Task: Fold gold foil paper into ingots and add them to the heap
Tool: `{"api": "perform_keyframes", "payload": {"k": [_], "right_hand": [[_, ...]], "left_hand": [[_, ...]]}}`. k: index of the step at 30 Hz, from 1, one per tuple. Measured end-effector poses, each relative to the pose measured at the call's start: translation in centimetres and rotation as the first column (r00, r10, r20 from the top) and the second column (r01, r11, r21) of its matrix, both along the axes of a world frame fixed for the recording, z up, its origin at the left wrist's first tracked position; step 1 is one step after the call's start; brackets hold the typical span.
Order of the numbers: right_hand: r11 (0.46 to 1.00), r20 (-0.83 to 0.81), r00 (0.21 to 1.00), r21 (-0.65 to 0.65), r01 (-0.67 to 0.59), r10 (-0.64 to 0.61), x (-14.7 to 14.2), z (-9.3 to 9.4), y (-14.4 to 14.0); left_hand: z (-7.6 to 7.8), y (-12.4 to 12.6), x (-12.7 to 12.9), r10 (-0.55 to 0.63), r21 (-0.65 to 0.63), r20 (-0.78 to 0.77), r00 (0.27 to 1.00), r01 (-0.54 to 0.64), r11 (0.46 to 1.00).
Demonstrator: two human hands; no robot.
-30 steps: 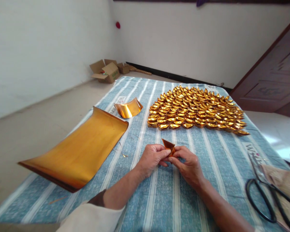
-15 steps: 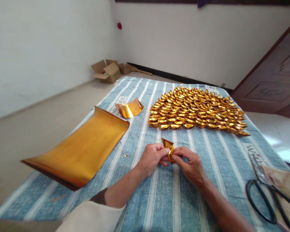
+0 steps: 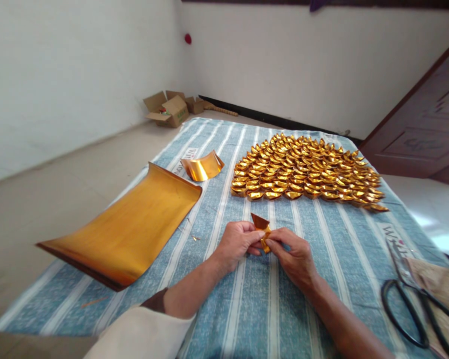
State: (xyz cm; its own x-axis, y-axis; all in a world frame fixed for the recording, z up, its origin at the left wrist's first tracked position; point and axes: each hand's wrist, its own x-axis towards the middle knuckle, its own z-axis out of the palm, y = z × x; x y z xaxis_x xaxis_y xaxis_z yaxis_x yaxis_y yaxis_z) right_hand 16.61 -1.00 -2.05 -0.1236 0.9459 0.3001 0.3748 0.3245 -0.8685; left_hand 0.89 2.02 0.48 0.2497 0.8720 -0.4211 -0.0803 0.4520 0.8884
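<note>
Head view: a gold foil piece is being pinched between both hands at lower centre of the frame, above the striped cloth.
Left hand: is being closed on the foil piece from the left, thumb and fingertips meeting at its lower left edge.
Right hand: is being closed on the same foil piece from the right, thumb and forefinger clamped at its lower tip.
Foil piece position: is being held just off the cloth, between the two hands, touching both.
Long axis: is running roughly up-frame and slightly leftward, from the pinch toward the pointed free flap at top.
Direction from grip: the free flap is lying above and away from both pinches, toward the upper frame.
Nearer hand: both are equally on it; neither is being kept apart.
Folded ingots: are lying in a dense patch up-frame right of the hands, well apart from them.
Large gold sheet: is lying left of the hands, curled at its far edge, apart from the left hand.
Small curled foil: is lying beyond the large sheet's far corner.
Scissors: are lying at lower right, well apart from the right hand.
Cardboard boxes: are sitting on the floor at upper left, by the wall.
</note>
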Motion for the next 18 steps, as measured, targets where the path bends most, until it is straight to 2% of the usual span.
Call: {"api": "perform_keyframes", "payload": {"k": [3,7,12,15,18], "right_hand": [[0.989,-0.142,0.989,-0.149,0.023,-0.045,-0.17,-0.03,-0.11],[0.946,-0.359,0.929,-0.322,-0.039,-0.084,-0.32,-0.09,-0.06],[0.897,-0.350,0.929,-0.439,-0.047,-0.123,-0.04,0.06,0.01],[0.844,-0.326,0.940,-0.528,-0.090,-0.104,0.21,0.34,-0.03],[0.810,-0.365,0.929,-0.564,-0.161,-0.069,0.36,0.69,0.01]], "left_hand": [[0.09,-0.06,0.16,0.028,0.000,0.009,1.000,-0.028,1.000],[0.02,-0.13,0.28,0.064,0.003,0.010,0.998,-0.064,0.998],[-0.27,-0.03,0.01,0.136,0.056,-0.006,0.991,-0.135,0.989],[-0.24,0.04,-0.22,0.129,0.092,0.003,0.992,-0.129,0.987],[-0.07,-0.02,-0.22,0.114,0.111,0.014,0.993,-0.115,0.987]]}}
